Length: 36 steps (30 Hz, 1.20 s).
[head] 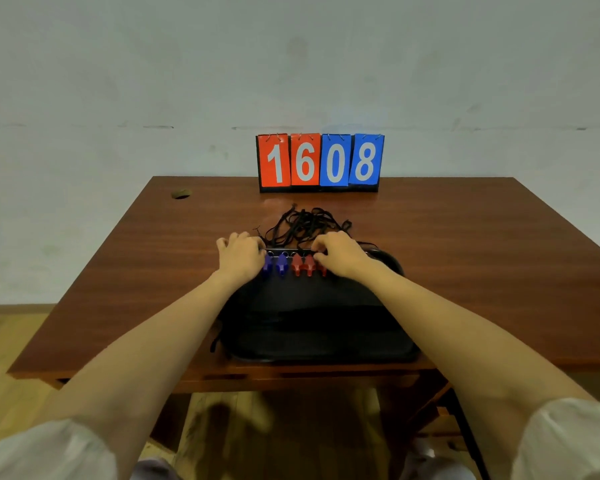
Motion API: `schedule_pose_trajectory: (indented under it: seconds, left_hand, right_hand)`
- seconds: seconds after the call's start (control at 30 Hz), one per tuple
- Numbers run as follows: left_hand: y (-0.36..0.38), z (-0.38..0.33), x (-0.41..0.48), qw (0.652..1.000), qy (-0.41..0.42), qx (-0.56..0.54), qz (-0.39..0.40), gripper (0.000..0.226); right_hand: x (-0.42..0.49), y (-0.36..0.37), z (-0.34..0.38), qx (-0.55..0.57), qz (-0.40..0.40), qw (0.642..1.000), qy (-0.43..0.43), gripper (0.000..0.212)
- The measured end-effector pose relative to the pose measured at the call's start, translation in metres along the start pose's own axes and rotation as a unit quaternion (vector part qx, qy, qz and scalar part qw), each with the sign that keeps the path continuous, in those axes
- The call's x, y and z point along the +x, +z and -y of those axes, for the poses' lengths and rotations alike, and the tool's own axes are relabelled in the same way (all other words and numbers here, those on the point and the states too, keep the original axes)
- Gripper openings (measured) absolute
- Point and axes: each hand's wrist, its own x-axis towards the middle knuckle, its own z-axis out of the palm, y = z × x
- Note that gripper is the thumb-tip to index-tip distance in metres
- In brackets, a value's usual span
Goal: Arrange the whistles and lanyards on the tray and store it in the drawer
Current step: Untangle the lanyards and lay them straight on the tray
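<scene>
The right hand has its fingers curled tight, and seems to pinch the top of the end one of the red whistles. The left hand is curled over the other end of the row. I cannot tell what it holds, if anything.

Nearest is the table edge, with what is likely the drawer front beneath it, closed. On the table lies the black tray, its near part bare. Along its far edge the whistles stand in a line, blue whistles on the left and red on the right. Just beyond the tray the black lanyards lie in a loose tangle on the wood. A scoreboard stands at the back.

The step in hand looks like lining up the whistles. The lanyards are not yet on the tray. Next they likely need gathering and laying onto the bare part without dragging the whistles out of line, since the cords may be tied to them. Then the tray goes in the drawer.
</scene>
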Motion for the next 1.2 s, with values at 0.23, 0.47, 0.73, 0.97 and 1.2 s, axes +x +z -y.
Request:
schedule_pose_trajectory:
  seconds: [0.23, 0.47, 0.73, 0.97, 1.2]
  left_hand:
    - [0.017, 0.030, 0.077, 0.999, -0.003, -0.019, 0.048, 0.031]
    - [0.042, 0.039, 0.113, 0.995, 0.044, -0.025, 0.080, 0.026]
    - [0.041, 0.038, 0.115, 0.998, -0.037, 0.047, -0.005, 0.031]
    - [0.017, -0.001, 0.103, 0.985, -0.001, -0.170, 0.041, 0.037]
    - [-0.044, -0.029, 0.077, 0.979, -0.007, -0.182, -0.093, 0.027]
  right_hand:
    - [0.104, 0.011, 0.022, 0.010, 0.033, 0.999, -0.041, 0.035]
    - [0.159, 0.042, 0.018, -0.060, 0.094, 0.992, -0.060, 0.047]
    - [0.165, 0.057, 0.009, -0.125, 0.018, 0.989, -0.079, 0.020]
    - [0.147, 0.013, 0.017, -0.097, -0.067, 0.986, -0.115, 0.019]
    - [0.102, -0.053, 0.015, -0.097, -0.079, 0.980, -0.153, 0.022]
